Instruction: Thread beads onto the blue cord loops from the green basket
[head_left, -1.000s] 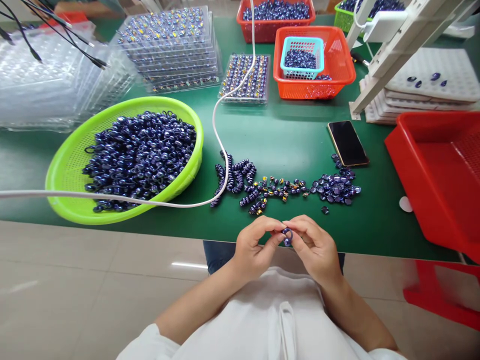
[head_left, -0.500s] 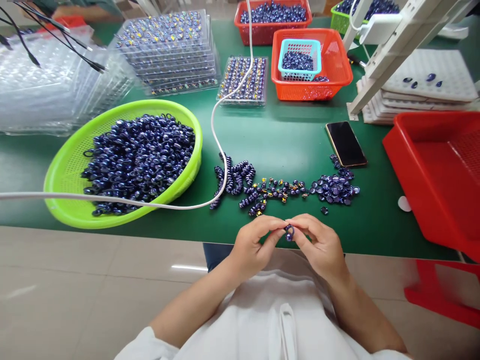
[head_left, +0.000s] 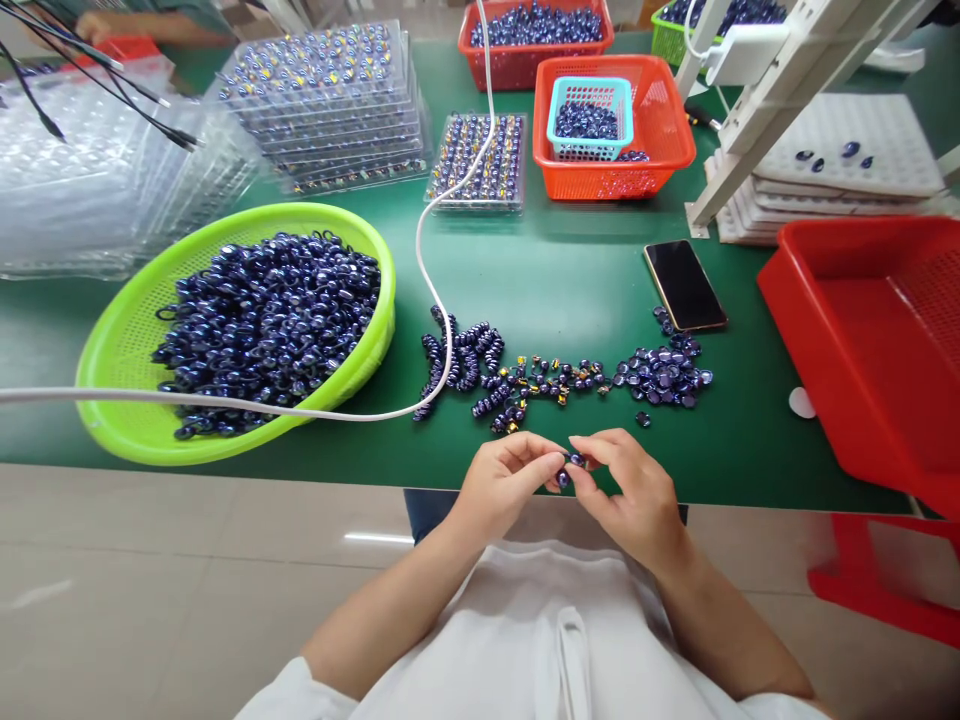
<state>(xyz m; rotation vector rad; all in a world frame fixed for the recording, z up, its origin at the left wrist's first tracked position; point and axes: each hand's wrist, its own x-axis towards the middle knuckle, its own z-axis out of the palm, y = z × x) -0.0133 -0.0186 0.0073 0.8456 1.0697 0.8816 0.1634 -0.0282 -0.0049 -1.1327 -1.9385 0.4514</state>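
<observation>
At the front edge of the green table, my left hand (head_left: 501, 485) pinches a small glossy dark blue ring (head_left: 563, 479) between thumb and fingers. My right hand (head_left: 634, 490) meets it from the other side, with thumb and index fingertip around its upper part. The fingertips hide some of the ring. Just beyond my hands are rows of stacked dark blue rings (head_left: 469, 355), scattered blue beads with gold parts (head_left: 555, 380), and a pile of flat blue glossy pieces (head_left: 664, 375).
A green basket (head_left: 386, 300) full of dark blue looped pieces stands left, crossed by a white cable (head_left: 431, 270). Filled clear trays (head_left: 322, 110), an orange basket (head_left: 660, 180), a phone (head_left: 686, 285), white trays (head_left: 847, 150) and a red bin (head_left: 832, 330) surround the work area.
The ring has turned and shifted slightly left between my fingertips. My right index finger has lifted a little away from my left fingers. The view has moved slightly.
</observation>
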